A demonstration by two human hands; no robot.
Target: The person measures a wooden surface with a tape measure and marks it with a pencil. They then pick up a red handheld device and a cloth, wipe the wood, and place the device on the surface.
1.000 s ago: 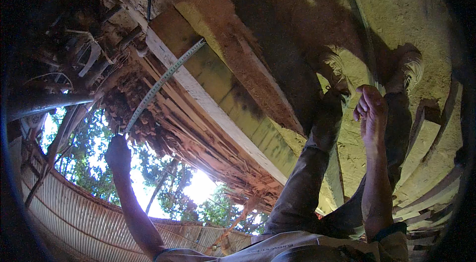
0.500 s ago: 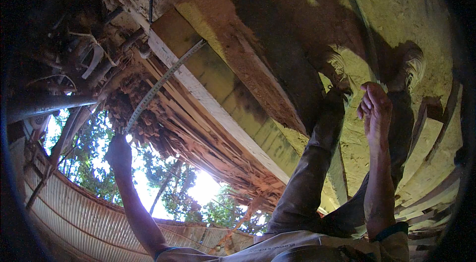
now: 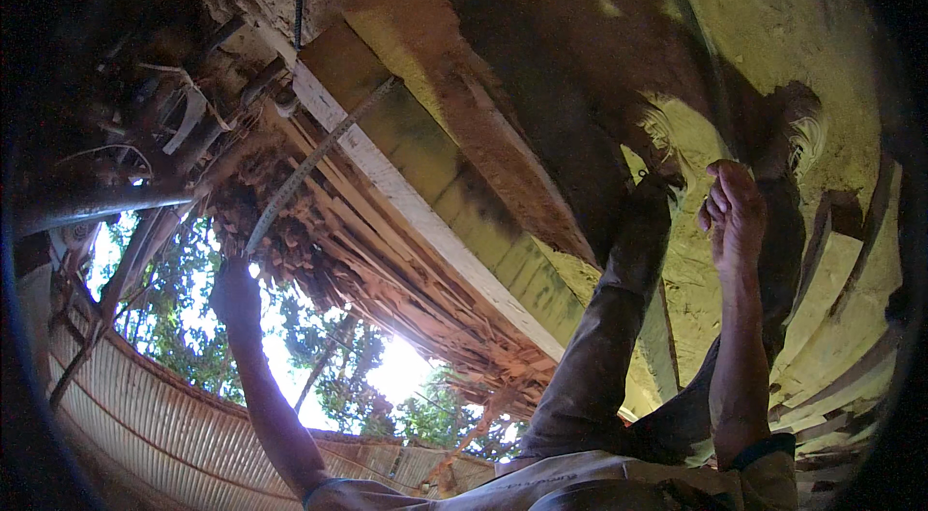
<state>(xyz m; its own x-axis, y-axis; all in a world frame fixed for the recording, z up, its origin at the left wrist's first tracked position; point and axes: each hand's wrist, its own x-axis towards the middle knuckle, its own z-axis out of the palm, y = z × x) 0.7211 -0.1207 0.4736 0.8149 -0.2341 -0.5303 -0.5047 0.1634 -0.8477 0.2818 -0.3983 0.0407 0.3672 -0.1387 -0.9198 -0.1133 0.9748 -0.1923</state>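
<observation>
My left hand point(image 3: 237, 291) is raised at the left and dark against the bright sky. It grips the lower end of a long, narrow toothed saw blade point(image 3: 314, 163). The blade slants up and to the right, and its far end lies on a pale wooden plank point(image 3: 425, 221). My right hand point(image 3: 735, 211) is stretched out at the right over sunlit yellowish ground. It holds nothing and its fingers are loosely apart. A leg in grey trousers point(image 3: 604, 356) with a sandalled foot point(image 3: 667, 139) stands just left of that hand.
A heap of split wood strips and shavings point(image 3: 387, 289) lies beneath the plank. Corrugated metal sheeting point(image 3: 145, 414) curves along the lower left, with trees point(image 3: 193, 337) behind it. Dark clutter and a metal pipe point(image 3: 106, 206) fill the upper left. Stacked boards point(image 3: 851, 318) lie at the right edge.
My right hand's fingers have uncurled a little and the hand has shifted slightly right. The left hand and saw blade have stayed almost in place.
</observation>
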